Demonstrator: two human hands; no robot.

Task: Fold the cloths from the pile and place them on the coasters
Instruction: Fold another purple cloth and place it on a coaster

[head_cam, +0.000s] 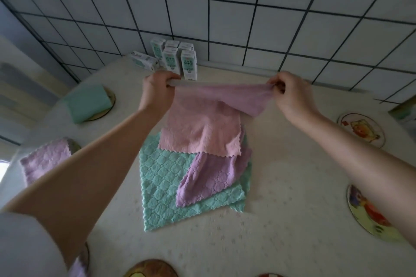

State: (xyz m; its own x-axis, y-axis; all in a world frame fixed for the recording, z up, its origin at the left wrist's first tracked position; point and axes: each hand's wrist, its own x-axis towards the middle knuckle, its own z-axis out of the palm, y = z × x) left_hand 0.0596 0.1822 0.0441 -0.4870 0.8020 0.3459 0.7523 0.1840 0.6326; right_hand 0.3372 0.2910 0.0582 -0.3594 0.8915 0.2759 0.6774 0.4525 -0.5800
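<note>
pinching the top edge of a lilac cloth (227, 96) at upper centre: left hand (155, 92) curled round one corner, right hand (292, 96) bunching the other between thumb and fingers, set well apart with the edge drawn fairly taut between. hanging from there down toward the pile (157, 175) at mid frame, over or behind a pink cloth (200, 135); cannot tell which. lower down, a lilac flap (211, 180) poking out beneath the pink one and lying on the green cloth (162, 204) at the bottom; unclear whether part of the held cloth or a separate one.

probably at the start of a fold, with two folded pieces already on coasters (111, 99) at the left: folded green (87, 103) at upper left, folded lilac (45, 159) at mid left. bare coasters (360, 129) waiting at the right edge.

risks from here, as a guess:
- dragging the pink cloth off the pile if tangled with or resting on the held one; plush fabric, likely to cling.
- a crooked fold, since bunched at the right corner and flatter at the left; worth evening the grip first.
- brushing the cartons (173, 60) just above the left hand if swung further up the frame; light, narrow, easy to topple.
- sagging in the middle when brought together, leaving a lumpy packet prone to sliding off a coaster.
</note>
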